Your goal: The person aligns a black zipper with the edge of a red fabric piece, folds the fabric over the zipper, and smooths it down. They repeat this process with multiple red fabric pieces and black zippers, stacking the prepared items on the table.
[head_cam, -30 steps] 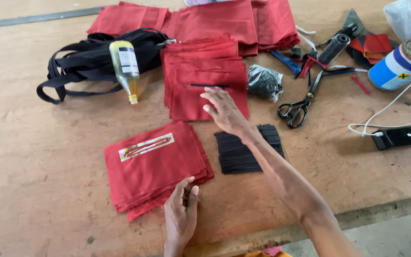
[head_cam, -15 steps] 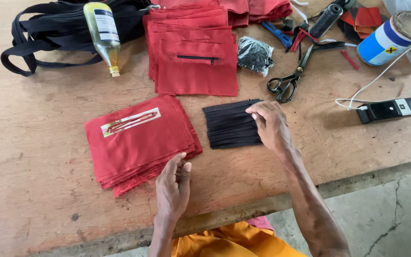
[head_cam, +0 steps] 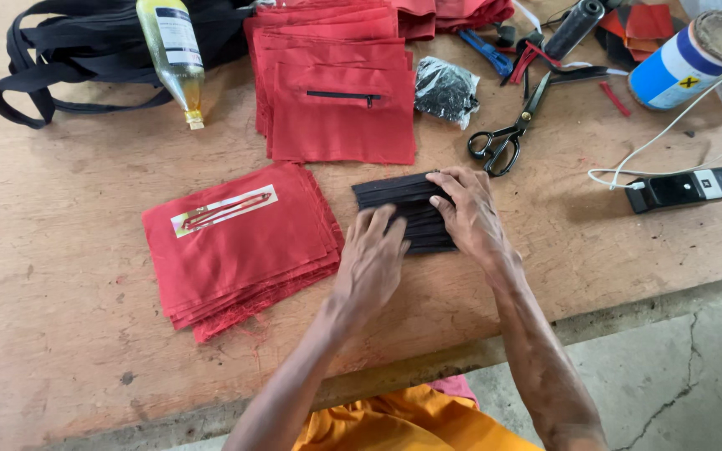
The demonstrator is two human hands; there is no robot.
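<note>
Your left hand (head_cam: 371,260) lies palm down at the centre of the frame, fingers extended and slightly spread, with the fingertips resting on the near left edge of the stack of black strips (head_cam: 403,209). Your right hand (head_cam: 470,215) lies on the right part of the same stack, fingers curved over its top and far edge; whether they pinch a single strip cannot be told. The stack sits flat on the wooden table (head_cam: 60,276), just right of centre, between your two hands. Just beside it, to the left, lies a pile of red fabric pieces (head_cam: 240,250) with frayed edges; the top piece carries a pale patch with a red zipper on it. Above the stack, in the upper middle of the frame, lies a second pile of red panels (head_cam: 340,108), the top one fitted with a short black zipper. To the right of that pile sits a small clear bag of dark parts (head_cam: 446,88), and beside it a pair of black-handled scissors (head_cam: 507,138) lies with blades pointing toward the upper right. In the upper left, a plastic bottle of yellowish liquid (head_cam: 173,54) lies on its side over a bundle of black straps (head_cam: 60,58). At the right edge, a small black device (head_cam: 683,188) with a white cord lies flat, and a blue and white can (head_cam: 691,58) lies in the upper right corner.
</note>
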